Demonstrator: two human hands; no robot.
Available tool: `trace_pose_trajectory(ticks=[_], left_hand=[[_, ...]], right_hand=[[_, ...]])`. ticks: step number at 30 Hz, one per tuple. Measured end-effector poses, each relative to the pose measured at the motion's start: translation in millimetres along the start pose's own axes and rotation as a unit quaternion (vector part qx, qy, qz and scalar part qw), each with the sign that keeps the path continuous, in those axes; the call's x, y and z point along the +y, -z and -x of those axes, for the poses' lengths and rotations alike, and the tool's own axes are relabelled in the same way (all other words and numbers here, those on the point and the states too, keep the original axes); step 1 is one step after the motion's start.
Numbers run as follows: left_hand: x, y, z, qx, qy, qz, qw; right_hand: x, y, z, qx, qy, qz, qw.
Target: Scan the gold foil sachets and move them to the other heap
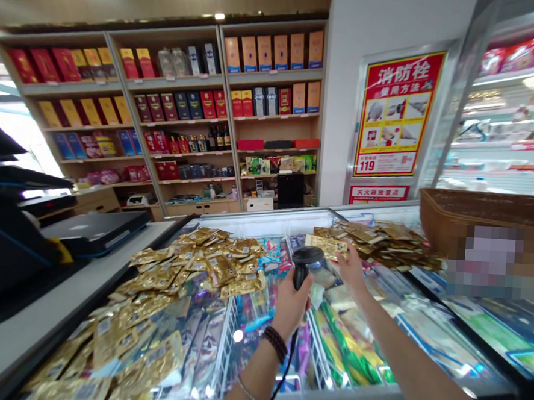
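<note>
My left hand (291,301), with a beaded bracelet on its wrist, is wrapped round the handle of a black handheld scanner (307,256) with a cable hanging down. Just beyond the scanner head, my right hand (351,267) pinches the right end of a gold packet (325,246). Many gold packets (220,260) are spread in a heap on the glass freezer top to the left. Another pile of gold packets (382,240) lies behind and to the right of my right hand.
Under the glass are wire baskets (228,336) and colourful packages (348,344). A brown wicker basket (488,207) stands at the right. At the left are a counter (108,281) and a flat black device (97,229). Shelves of boxes (274,80) line the back wall.
</note>
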State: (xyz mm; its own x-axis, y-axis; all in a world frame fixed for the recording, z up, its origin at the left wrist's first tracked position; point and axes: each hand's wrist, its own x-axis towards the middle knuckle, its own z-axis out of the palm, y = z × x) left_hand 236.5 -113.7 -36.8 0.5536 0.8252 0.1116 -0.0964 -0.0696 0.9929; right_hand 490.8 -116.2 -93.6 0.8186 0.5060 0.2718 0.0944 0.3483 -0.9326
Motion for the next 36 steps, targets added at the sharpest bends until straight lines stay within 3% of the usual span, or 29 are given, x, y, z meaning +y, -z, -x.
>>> trace_pose_trajectory(ticks=[13, 28, 32, 36], left_hand=[[-18.1, 5.8, -7.9, -0.013, -0.018, 0.005, 1.000], [-2.5, 5.5, -2.5, 0.005, -0.008, 0.002, 1.000], [-2.5, 3.2, -3.4, 0.013, -0.022, 0.018, 1.000], [0.6, 0.0, -4.0, 0.056, -0.030, 0.050, 0.997]], right_hand=[[-6.9, 1.2, 4.9, -0.009, -0.003, 0.009, 1.000], [-8.4, 1.7, 4.4, -0.004, 0.004, 0.004, 1.000], [-2.5, 0.2, 3.1, 0.032, -0.008, 0.009, 0.999], [5.9, 0.2, 0.2, 0.068, -0.037, -0.050, 0.996]])
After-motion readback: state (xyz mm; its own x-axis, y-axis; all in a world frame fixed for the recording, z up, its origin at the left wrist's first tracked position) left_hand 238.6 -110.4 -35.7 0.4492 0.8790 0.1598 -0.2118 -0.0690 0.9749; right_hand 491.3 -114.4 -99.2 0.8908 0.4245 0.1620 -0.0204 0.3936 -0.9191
